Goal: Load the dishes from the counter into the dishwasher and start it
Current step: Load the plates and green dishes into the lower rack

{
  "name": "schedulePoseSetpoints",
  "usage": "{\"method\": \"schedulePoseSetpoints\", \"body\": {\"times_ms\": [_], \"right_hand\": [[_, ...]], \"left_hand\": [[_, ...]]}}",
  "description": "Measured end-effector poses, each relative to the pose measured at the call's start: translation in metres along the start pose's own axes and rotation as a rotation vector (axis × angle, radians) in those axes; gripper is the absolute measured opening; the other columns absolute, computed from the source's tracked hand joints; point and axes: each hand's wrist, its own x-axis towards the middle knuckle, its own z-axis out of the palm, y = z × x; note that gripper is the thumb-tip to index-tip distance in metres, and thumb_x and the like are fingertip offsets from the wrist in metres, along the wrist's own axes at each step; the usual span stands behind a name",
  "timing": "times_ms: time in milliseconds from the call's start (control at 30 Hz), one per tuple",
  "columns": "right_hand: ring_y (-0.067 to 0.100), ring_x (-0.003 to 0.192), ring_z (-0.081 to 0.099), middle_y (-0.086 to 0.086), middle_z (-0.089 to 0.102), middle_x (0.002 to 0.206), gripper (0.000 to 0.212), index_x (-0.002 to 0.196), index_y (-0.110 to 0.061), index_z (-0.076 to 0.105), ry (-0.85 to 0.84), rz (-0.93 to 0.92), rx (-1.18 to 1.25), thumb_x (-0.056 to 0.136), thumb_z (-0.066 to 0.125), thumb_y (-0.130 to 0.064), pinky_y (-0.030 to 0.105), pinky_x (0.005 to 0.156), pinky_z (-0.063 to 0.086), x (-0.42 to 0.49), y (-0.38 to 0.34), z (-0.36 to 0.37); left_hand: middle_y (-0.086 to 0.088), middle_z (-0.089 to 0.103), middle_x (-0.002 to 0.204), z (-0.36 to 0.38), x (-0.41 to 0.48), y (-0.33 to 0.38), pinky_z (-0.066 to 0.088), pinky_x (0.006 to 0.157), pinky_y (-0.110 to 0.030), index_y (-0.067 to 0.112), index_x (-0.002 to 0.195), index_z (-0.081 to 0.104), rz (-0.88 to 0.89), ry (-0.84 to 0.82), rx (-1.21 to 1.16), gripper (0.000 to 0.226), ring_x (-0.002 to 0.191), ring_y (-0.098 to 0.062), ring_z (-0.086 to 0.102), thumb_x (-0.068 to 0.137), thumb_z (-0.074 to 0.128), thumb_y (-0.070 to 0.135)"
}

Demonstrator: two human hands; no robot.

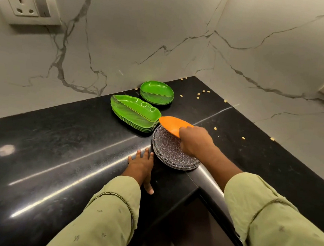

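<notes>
One orange plate (172, 125) in right hand (195, 143)

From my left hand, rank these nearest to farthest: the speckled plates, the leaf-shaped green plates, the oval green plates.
1. The speckled plates, just to the right of the left hand.
2. The leaf-shaped green plates, farther back on the counter.
3. The oval green plates, farthest back, near the wall.

The black surface (58, 153) looks like polished stone, glossy enough to throw back streaks of light, and the wall (145, 34) behind it has a smooth, satin marble look with grey veins. The green leaf-shaped plates (134, 114) and the orange plate (171, 124) seem smooth, shiny plastic, while the speckled grey plates (171, 152) look matt and grainy. The pale green sleeves (107, 215) are soft cloth.
</notes>
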Motion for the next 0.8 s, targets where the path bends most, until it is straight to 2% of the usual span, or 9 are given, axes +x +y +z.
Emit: {"method": "schedulePoseSetpoints", "body": {"times_ms": [100,200,300,400,467,567,600,700,800], "right_hand": [[0.034,0.088,0.07,0.013,0.07,0.097,0.017,0.105,-0.006,0.061,0.183,0.246,0.082,0.093,0.05,-0.01,0.039,0.069,0.051,-0.009,0.017,-0.012],[0.04,0.086,0.07,0.021,0.07,0.095,0.019,0.111,-0.001,0.056,0.414,0.506,0.244,0.094,0.049,-0.003,0.041,0.068,0.054,-0.029,0.039,-0.012],[0.042,0.092,0.066,0.026,0.066,0.104,0.023,0.115,0.002,0.056,0.558,0.834,0.665,0.095,0.045,-0.004,0.041,0.07,0.05,-0.05,0.051,-0.001],[0.041,0.088,0.065,0.02,0.063,0.1,0.017,0.095,-0.007,0.057,0.508,1.111,1.238,0.084,0.045,-0.002,0.046,0.068,0.057,-0.067,0.052,0.025],[0.036,0.079,0.068,0.019,0.065,0.096,0.016,0.085,-0.012,0.057,0.495,1.146,1.509,0.081,0.044,-0.002,0.05,0.059,0.06,-0.083,0.043,0.043],[0.029,0.074,0.066,0.015,0.064,0.085,0.019,0.08,-0.008,0.057,0.497,1.159,1.704,0.087,0.044,0.003,0.043,0.052,0.06,-0.112,0.026,0.058],[0.028,0.073,0.065,0.014,0.062,0.081,0.019,0.079,-0.007,0.057,0.496,1.164,1.743,0.089,0.044,0.003,0.043,0.053,0.06,-0.12,0.021,0.064],[0.027,0.074,0.063,0.013,0.063,0.079,0.02,0.082,-0.008,0.062,0.479,1.159,1.804,0.094,0.047,-0.005,0.056,0.066,0.059,-0.147,0.008,0.081],[0.023,0.074,0.064,0.011,0.065,0.083,0.02,0.088,-0.011,0.063,0.466,1.145,1.827,0.1,0.047,-0.011,0.051,0.069,0.06,-0.178,-0.005,0.092]], "left_hand": [[-0.009,-0.023,0.163,0.002,-0.002,-0.004,0.0,0.119,-0.061,0.011,0.156,-0.016,0.026,0.021,-0.028,0.144,0.149,-0.036,-0.018,0.064,0.091,0.043],[-0.009,-0.022,0.163,0.005,-0.002,-0.007,0.001,0.12,-0.059,0.011,0.157,-0.014,0.045,0.039,-0.036,0.143,0.15,-0.035,-0.017,0.064,0.091,0.043],[-0.01,-0.019,0.164,0.009,-0.002,-0.009,0.001,0.121,-0.057,0.011,0.157,-0.011,0.054,0.061,-0.027,0.141,0.15,-0.035,-0.015,0.065,0.089,0.046],[-0.013,-0.014,0.165,0.012,-0.006,-0.007,0.003,0.122,-0.056,0.011,0.158,-0.007,0.056,0.107,0.022,0.137,0.151,-0.036,-0.008,0.066,0.087,0.05],[-0.013,-0.01,0.165,0.016,-0.012,-0.004,0.003,0.121,-0.056,0.014,0.158,-0.006,0.057,0.149,0.038,0.133,0.152,-0.035,-0.003,0.069,0.085,0.051],[-0.013,-0.011,0.165,0.029,-0.023,-0.003,0.003,0.121,-0.055,0.018,0.159,-0.007,0.032,0.238,-0.041,0.126,0.152,-0.033,-0.001,0.074,0.081,0.05],[-0.013,-0.011,0.165,0.034,-0.028,-0.002,0.002,0.121,-0.054,0.019,0.159,-0.007,0.022,0.28,-0.07,0.12,0.153,-0.033,-0.002,0.078,0.077,0.049],[-0.011,-0.01,0.165,0.052,-0.053,0.002,0.001,0.123,-0.052,0.018,0.159,-0.003,0.028,0.426,-0.064,0.098,0.153,-0.03,-0.004,0.092,0.061,0.05],[-0.01,-0.011,0.166,0.066,-0.082,0.008,-0.001,0.123,-0.049,0.017,0.159,-0.003,0.059,0.529,-0.006,0.089,0.153,-0.029,-0.007,0.098,0.051,0.05]]}}
